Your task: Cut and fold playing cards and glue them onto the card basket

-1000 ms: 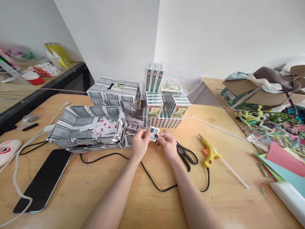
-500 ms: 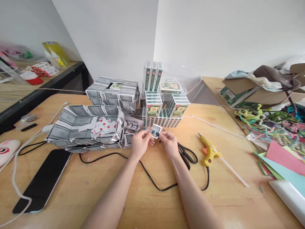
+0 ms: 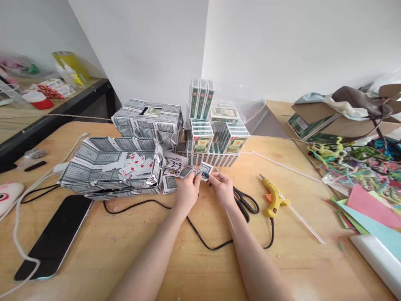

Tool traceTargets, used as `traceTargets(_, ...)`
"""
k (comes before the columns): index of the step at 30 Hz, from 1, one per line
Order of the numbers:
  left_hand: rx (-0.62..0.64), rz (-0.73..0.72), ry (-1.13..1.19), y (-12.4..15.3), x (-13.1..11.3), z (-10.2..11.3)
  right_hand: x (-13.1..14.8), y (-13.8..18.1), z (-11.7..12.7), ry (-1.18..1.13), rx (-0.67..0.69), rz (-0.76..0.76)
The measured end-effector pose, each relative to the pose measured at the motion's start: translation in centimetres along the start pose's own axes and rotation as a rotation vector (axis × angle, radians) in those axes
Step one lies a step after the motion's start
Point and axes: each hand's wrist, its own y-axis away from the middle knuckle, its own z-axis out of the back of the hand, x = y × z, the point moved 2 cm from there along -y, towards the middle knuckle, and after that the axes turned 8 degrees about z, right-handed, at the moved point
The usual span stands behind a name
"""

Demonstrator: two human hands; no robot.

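My left hand and my right hand meet over the wooden table, both pinching a small folded playing card with a grey patterned back. The card sits just in front of loose cards lying face up. To the left stands a long structure built of folded cards, with a second card structure behind it. Stacked green card boxes stand right behind my hands.
Black scissors and a yellow glue gun with a black cord lie right of my hands. A black tablet and white cable lie at left. Coloured paper, pipe cleaners and cardboard crowd the right side.
Both hands have shifted slightly forward and down with the card, bringing it closer to the loose cards and the table.
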Motion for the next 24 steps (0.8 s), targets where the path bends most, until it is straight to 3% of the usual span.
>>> traceTargets(5,-0.020,-0.021,-0.089,0.18,-0.18,-0.51,-0.14,-0.05,-0.01,-0.029,-0.012,0.015)
traceTargets(24,-0.023,-0.052,-0.053,0.36,-0.38,-0.82,-0.22,0.14,0.01,0.050,-0.033,0.044)
